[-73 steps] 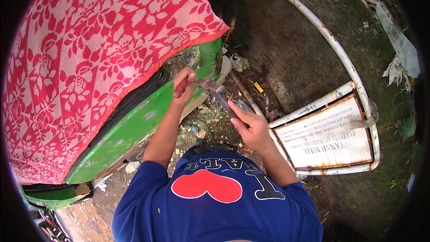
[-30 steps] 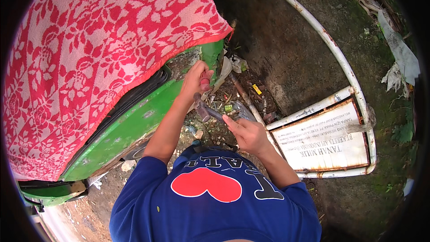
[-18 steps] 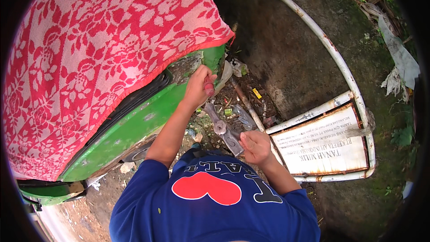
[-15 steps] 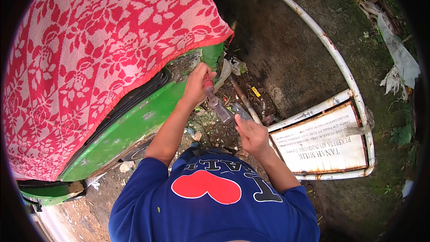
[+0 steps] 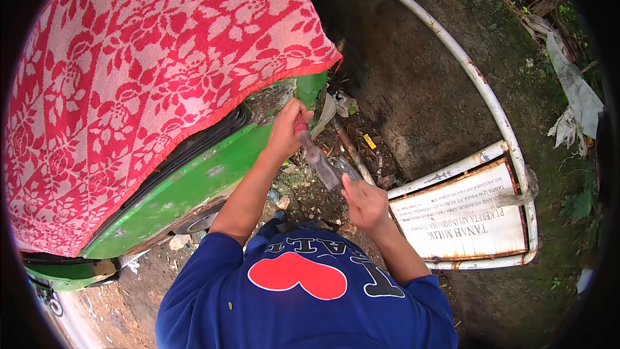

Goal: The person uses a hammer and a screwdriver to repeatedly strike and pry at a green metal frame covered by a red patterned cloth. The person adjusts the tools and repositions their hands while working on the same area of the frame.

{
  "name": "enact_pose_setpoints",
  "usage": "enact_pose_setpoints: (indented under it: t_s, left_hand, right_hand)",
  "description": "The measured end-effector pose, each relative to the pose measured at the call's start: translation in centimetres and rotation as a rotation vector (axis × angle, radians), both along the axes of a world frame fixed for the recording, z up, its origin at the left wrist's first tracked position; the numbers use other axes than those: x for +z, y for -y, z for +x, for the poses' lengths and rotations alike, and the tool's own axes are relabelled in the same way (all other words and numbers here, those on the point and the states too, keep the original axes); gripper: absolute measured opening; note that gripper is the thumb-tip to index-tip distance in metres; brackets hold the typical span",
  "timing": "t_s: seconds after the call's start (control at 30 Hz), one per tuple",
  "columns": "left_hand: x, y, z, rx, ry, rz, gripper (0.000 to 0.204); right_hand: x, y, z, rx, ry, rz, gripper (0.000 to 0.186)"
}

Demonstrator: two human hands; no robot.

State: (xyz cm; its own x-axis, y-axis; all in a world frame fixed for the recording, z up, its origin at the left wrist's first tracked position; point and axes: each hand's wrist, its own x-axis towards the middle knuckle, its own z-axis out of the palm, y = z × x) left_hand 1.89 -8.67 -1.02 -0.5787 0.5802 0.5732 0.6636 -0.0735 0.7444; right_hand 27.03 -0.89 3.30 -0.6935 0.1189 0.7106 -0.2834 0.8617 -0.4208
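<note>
My left hand point(image 5: 286, 130) is closed around a red-handled tool point(image 5: 301, 125), held against the chipped corner of a green vehicle body point(image 5: 194, 184). My right hand point(image 5: 365, 203) grips a grey metal tool point(image 5: 325, 168), like a hammer. It slants up-left, and its far end meets the red handle. The working tip of the red-handled tool is hidden behind my left hand. Both forearms reach forward from my blue shirt.
A red and pink floral cloth point(image 5: 142, 84) covers the vehicle. A fallen white sign in a rusty white tube frame point(image 5: 471, 216) lies on the right. Litter and rubble point(image 5: 361, 145) lie on dark mossy ground ahead. Torn plastic point(image 5: 571, 100) hangs at far right.
My right hand pulled the grey tool back toward my body, then swung it up to the red handle again. My left hand stayed at the vehicle's corner.
</note>
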Motion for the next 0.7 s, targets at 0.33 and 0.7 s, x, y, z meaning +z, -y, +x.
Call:
enact_pose_setpoints:
  t_s: [0.33, 0.7]
  left_hand:
    - [-1.2, 0.4, -1.0, -0.003, 0.123, 0.131, 0.018]
    - [-1.2, 3.1, -1.5, 0.002, 0.137, 0.022, 0.017]
  right_hand:
    - [-0.7, -0.1, -0.6, -0.067, 0.233, -0.101, 0.056]
    - [-2.9, 0.7, 2.6, -0.138, 0.213, -0.59, 0.047]
